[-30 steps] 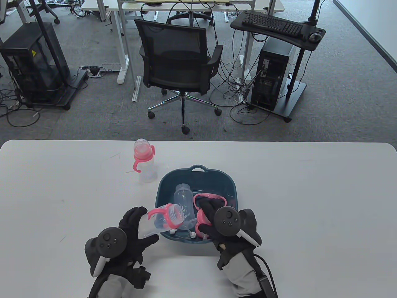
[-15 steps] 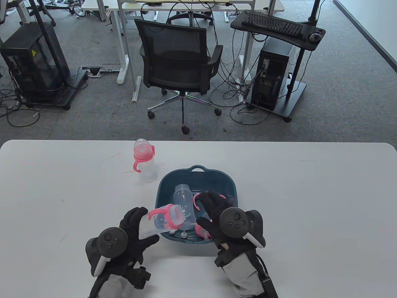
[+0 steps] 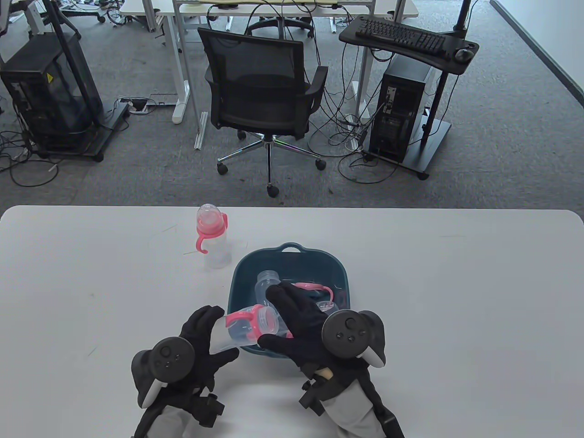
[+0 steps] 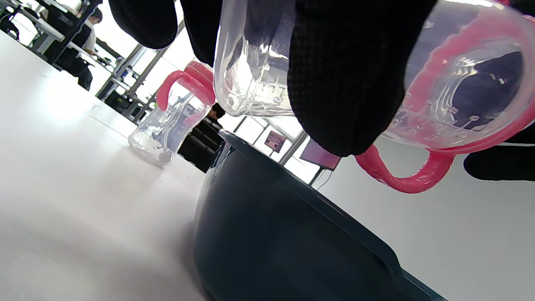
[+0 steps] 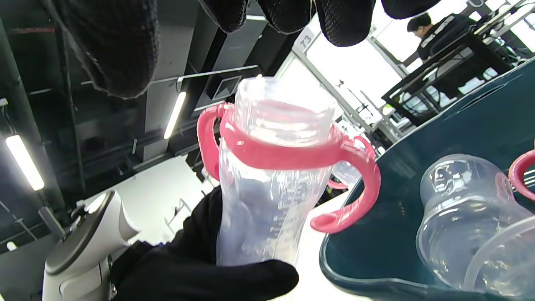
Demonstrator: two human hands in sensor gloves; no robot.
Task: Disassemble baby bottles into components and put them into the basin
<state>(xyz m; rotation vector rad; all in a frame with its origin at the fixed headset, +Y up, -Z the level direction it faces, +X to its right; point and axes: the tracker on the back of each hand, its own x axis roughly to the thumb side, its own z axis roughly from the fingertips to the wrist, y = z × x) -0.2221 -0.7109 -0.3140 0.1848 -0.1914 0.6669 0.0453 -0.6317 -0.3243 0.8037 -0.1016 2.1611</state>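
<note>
My left hand (image 3: pixel 216 338) grips the body of a clear bottle (image 3: pixel 242 329) that lies tilted over the near-left rim of the dark teal basin (image 3: pixel 292 253). A pink handle ring (image 3: pixel 248 315) sits round its open neck. My right hand (image 3: pixel 278 317) hovers over that neck with fingers spread, holding nothing. In the right wrist view its fingertips (image 5: pixel 113 46) hang above the bottle (image 5: pixel 267 196) and pink ring (image 5: pixel 276 152) without touching. The left wrist view shows my fingers (image 4: pixel 342 83) wrapped round the bottle (image 4: pixel 255 71).
Inside the basin lie another clear bottle body (image 3: pixel 265 282) and a loose pink handle ring (image 3: pixel 315 289). One assembled bottle with a pink collar (image 3: pixel 212 237) stands upright on the white table, left of the basin's far corner. The near table edge is close behind my wrists.
My right hand let go of the pink part over the basin, opened, and swung left to above the held bottle's neck. My left hand and bottle shifted slightly right.
</note>
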